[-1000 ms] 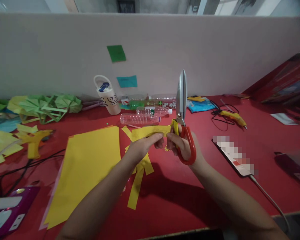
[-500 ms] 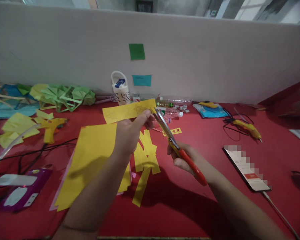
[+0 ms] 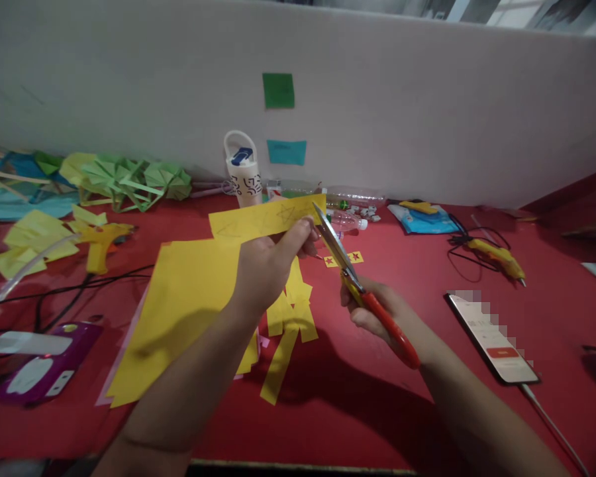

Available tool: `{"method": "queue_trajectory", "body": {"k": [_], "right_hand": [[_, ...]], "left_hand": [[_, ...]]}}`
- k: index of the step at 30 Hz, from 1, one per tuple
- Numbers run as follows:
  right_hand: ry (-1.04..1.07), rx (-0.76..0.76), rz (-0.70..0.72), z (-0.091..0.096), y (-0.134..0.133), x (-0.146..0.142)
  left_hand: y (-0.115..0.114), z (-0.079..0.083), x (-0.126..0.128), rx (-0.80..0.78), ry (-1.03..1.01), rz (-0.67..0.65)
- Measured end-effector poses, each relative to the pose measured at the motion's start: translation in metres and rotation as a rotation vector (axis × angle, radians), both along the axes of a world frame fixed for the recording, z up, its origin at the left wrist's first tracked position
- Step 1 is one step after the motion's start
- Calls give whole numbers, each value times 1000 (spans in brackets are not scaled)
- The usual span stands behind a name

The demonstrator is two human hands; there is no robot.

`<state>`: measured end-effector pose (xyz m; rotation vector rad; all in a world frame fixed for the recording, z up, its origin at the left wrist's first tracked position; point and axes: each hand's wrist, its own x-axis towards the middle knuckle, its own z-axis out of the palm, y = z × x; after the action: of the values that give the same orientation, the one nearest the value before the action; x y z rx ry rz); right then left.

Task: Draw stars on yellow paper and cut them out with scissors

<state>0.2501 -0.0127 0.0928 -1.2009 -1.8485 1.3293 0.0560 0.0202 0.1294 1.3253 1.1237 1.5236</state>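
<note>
My left hand (image 3: 273, 265) pinches a yellow paper strip (image 3: 248, 224) near its right end and holds it up over the table. Pencilled star outlines show on the strip. In my right hand (image 3: 377, 311) is a pair of scissors (image 3: 388, 329) with red handles, its metal blades pointing up and left. The blade tips lie at the strip's right end, close to my left fingertips. Beneath my hands are several cut yellow strips (image 3: 281, 368). Behind the scissors lies a small yellow strip with star-shaped cutouts (image 3: 357, 257).
A stack of yellow sheets (image 3: 179, 291) lies left, beside a purple power strip (image 3: 44, 377) and a yellow glue gun (image 3: 99, 248). On the right are a phone (image 3: 491, 344) and another glue gun (image 3: 499, 257). A white tumbler (image 3: 247, 182) and plastic bottles (image 3: 352, 220) stand or lie at the back.
The camera view has shifted slightly. Both hands, with the strip and scissors, appear a little further right; the blades stay at the strip's right end.
</note>
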Motion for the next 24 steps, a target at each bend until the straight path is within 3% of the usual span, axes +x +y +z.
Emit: {"method": "queue_trajectory", "body": {"k": [12, 24], "right_hand": [[33, -4, 0, 2, -2, -1], [40, 25, 1, 1, -3, 0]], "left_hand": [[-4, 7, 0, -17, 147, -28], [-4, 9, 1, -23, 103, -47]]}}
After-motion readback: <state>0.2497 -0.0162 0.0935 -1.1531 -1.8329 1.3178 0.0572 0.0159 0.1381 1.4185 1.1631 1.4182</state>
